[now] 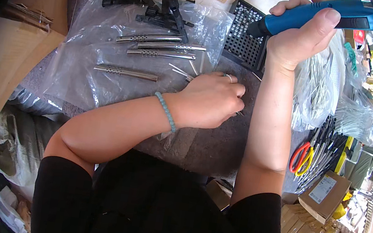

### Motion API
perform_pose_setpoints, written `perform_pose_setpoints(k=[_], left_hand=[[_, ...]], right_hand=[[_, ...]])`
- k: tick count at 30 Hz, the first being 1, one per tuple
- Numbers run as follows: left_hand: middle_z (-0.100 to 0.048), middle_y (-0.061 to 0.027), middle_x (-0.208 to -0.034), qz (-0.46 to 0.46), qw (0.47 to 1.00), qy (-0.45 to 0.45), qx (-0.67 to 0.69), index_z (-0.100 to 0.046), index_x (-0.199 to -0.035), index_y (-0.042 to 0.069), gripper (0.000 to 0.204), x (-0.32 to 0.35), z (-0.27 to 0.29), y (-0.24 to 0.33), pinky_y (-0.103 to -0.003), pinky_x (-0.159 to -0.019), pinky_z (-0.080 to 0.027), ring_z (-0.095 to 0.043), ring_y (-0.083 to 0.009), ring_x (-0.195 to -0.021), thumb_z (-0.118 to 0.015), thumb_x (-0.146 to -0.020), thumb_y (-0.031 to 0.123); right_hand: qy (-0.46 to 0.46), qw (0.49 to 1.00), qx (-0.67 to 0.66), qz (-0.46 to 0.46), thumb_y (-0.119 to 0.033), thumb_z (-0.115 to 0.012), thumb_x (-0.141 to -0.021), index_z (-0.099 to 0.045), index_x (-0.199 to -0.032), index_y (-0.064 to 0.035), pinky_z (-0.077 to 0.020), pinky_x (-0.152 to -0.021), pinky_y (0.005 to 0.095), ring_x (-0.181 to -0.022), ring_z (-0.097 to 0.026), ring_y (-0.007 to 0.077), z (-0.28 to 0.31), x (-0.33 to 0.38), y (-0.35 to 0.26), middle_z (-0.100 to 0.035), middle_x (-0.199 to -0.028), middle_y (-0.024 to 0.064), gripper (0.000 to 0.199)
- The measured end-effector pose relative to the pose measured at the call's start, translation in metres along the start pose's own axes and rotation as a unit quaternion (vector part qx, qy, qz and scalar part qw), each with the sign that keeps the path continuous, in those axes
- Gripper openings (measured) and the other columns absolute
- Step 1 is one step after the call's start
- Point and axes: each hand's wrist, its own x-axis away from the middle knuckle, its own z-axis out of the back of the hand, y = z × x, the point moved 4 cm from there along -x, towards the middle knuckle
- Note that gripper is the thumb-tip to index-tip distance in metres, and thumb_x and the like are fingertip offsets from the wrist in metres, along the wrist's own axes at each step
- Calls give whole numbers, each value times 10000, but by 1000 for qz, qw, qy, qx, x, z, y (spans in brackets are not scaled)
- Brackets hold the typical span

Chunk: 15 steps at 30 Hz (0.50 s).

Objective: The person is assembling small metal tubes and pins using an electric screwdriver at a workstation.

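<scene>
My right hand [294, 41] is wrapped round a blue electric screwdriver [284, 24], held almost level. Its black nose meets, in the picture, a black perforated tray [231, 50] that carries many small silver screws [247, 18]; whether it touches them I cannot tell. My left hand [213, 99] rests closed on the grey work surface. White wires [179, 71] and a bit of metal show beside its fingers, but what it grips is mostly hidden. To its left, several perforated metal tubes [164, 55] lie on a clear plastic sheet [81, 47].
Black plastic parts [152, 7] are piled at the far left of the sheet. Bagged white wires [317, 83] sit beyond my right forearm. Red-handled and yellow-handled scissors [300, 160] lie among dark tools at the right edge, near a cardboard box [324, 195].
</scene>
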Motion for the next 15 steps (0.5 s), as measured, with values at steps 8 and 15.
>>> perform_pose_setpoints(k=[8, 15], left_hand=[[-549, -41, -823, 16, 1000, -10, 5, -631, -779, 96, 95, -1, 1, 0, -370, -738, -465, -547, -236, -872, -657, -705, 150], [-546, -48, -818, 19, 1000, -14, 4, -632, -784, 92, 112, -1, 3, 1, -376, -746, -465, -546, -242, -878, -663, -694, 149]], right_hand=[[-52, 996, 39, 68, -576, -483, -823, -415, -933, 5, -424, -397, 276, -428, -513, 196, 7, -6, 19, -513, -605, 138, 595], [-3, 995, 66, 70, -520, -486, -849, -413, -934, 2, -422, -393, 275, -424, -508, 193, 6, -1, 16, -501, -598, 127, 533]])
